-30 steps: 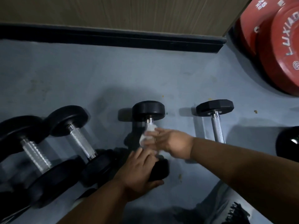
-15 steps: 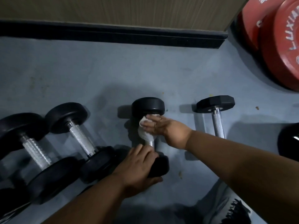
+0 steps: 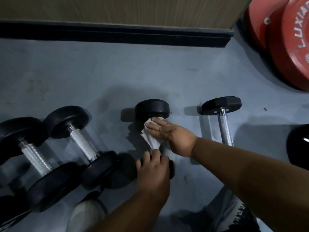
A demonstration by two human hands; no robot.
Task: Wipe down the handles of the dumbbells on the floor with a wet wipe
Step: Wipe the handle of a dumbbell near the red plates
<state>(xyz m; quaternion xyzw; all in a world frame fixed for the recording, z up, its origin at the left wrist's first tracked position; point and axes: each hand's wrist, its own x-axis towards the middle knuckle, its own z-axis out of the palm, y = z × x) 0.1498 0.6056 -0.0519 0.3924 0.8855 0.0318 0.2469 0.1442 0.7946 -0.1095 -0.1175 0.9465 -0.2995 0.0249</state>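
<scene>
A grey floor (image 3: 83, 77) fills the frame, with red weight plates (image 3: 287, 44) at upper right. Two large dumbbells (image 3: 78, 138) lie at left and a hex dumbbell (image 3: 222, 114) at right. At centre lies the middle dumbbell (image 3: 152, 108). The left hand (image 3: 153, 173) grips its near head. The right hand (image 3: 168, 131), fingers straight, presses the wet wipe (image 3: 151, 139) onto its handle.
</scene>
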